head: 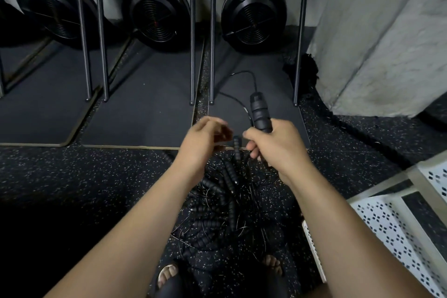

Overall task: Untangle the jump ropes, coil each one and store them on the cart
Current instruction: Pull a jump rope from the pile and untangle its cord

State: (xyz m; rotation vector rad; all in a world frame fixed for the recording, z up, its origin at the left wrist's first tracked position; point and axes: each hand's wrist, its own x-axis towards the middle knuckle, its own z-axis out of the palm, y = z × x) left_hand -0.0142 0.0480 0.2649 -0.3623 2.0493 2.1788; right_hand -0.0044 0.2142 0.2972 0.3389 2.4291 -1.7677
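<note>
My right hand [273, 145] grips a black ribbed jump rope handle [260, 111] that points up and away from me. Its thin black cord [242, 75] loops out over the dark mat beyond. My left hand [205, 140] hovers just left of it, blurred, with fingers curled; whether it pinches a cord I cannot tell. Below both hands a tangled pile of jump ropes [222, 205] with several black handles and thin wires lies on the speckled floor. The white perforated cart [396, 225] stands at the lower right.
Three black fan-wheel machines [254, 14] stand upended along the back wall, with metal rails [193, 31] reaching down to dark mats [142, 104]. A grey concrete pillar [377, 31] rises at the right. My sandalled feet [169, 273] stand just behind the pile.
</note>
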